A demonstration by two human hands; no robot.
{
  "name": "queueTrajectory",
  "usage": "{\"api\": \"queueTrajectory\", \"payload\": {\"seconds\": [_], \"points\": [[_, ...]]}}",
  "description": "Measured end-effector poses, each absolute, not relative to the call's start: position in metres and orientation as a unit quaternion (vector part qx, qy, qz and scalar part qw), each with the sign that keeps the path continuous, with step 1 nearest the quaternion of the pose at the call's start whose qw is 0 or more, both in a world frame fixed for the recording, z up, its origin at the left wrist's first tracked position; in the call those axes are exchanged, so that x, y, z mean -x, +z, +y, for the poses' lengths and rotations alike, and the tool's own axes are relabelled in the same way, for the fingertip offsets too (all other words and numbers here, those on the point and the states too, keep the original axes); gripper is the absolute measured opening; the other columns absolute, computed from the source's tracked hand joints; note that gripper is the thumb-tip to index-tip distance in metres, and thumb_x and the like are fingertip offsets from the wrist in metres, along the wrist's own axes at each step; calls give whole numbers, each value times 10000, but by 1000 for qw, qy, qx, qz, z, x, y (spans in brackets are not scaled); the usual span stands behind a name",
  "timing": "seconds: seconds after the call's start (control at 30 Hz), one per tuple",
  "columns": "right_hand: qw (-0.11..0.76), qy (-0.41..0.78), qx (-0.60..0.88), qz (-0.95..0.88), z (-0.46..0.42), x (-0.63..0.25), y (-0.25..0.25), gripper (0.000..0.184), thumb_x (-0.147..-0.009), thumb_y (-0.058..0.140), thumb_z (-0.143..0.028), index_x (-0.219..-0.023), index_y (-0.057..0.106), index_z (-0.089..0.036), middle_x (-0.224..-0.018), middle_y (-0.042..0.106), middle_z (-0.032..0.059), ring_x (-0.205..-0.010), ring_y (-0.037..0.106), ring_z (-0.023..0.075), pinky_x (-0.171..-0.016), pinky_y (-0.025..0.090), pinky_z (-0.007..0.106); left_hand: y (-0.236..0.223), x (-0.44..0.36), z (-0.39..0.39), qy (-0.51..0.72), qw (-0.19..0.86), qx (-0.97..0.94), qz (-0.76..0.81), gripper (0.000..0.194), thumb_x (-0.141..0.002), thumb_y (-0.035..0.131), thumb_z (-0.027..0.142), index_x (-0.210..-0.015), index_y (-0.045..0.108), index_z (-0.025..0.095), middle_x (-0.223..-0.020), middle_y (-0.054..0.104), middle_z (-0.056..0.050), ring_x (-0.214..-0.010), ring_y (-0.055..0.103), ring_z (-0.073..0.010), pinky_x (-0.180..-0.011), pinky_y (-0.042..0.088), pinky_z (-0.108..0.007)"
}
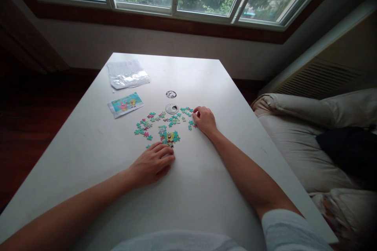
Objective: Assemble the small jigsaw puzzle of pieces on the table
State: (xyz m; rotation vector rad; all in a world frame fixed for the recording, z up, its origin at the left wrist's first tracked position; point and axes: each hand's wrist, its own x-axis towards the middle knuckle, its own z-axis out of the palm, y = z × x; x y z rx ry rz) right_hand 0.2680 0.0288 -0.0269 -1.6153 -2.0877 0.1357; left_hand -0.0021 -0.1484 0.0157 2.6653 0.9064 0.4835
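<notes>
Loose jigsaw puzzle pieces [144, 124], mostly teal, green and pink, lie spread in an arc on the white table. Inside the arc is a small joined part of the puzzle [170, 137], with a yellow cartoon figure on it. My left hand [159, 160] lies palm down at the near edge of this part, fingers stretched out and partly covering its lower edge. At the right end of the arc, my right hand [204, 119] has thumb and fingertips closed together on a puzzle piece, mostly hidden by the fingers.
A cartoon picture sheet [125, 104] lies left of the pieces, with a clear plastic bag [128, 74] and papers behind it. Two round table inserts [172, 108] are set beyond the pieces. A beige sofa [294, 149] stands on the right, below a window wall.
</notes>
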Motion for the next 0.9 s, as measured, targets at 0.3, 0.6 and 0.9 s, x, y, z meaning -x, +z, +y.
{"api": "queueTrajectory", "payload": {"seconds": [0.3,0.6,0.9], "points": [[245,54,592,-766,28,-268,-26,105,-896,568,-263,-929,657,-218,-847,629,60,-840,531,234,-821,399,346,16,2,-148,171,139,-923,314,231,-957,505,193,-1168,599,204,-1225,640,-94,-1197,555,-239,-1111,409,-452],[244,51,593,-766,29,-268,-28,102,-898,573,-271,-933,653,-217,-854,628,59,-843,530,232,-824,398,346,17,1,-149,173,142,-922,316,235,-954,503,185,-1168,596,212,-1217,639,-92,-1199,560,-237,-1113,404,-439],[245,49,591,-767,29,-268,-28,97,-900,571,-267,-933,649,-221,-855,630,62,-844,528,237,-826,401,349,16,2,-148,163,136,-925,316,227,-961,504,189,-1172,588,205,-1227,637,-89,-1198,558,-236,-1115,403,-446]]}}
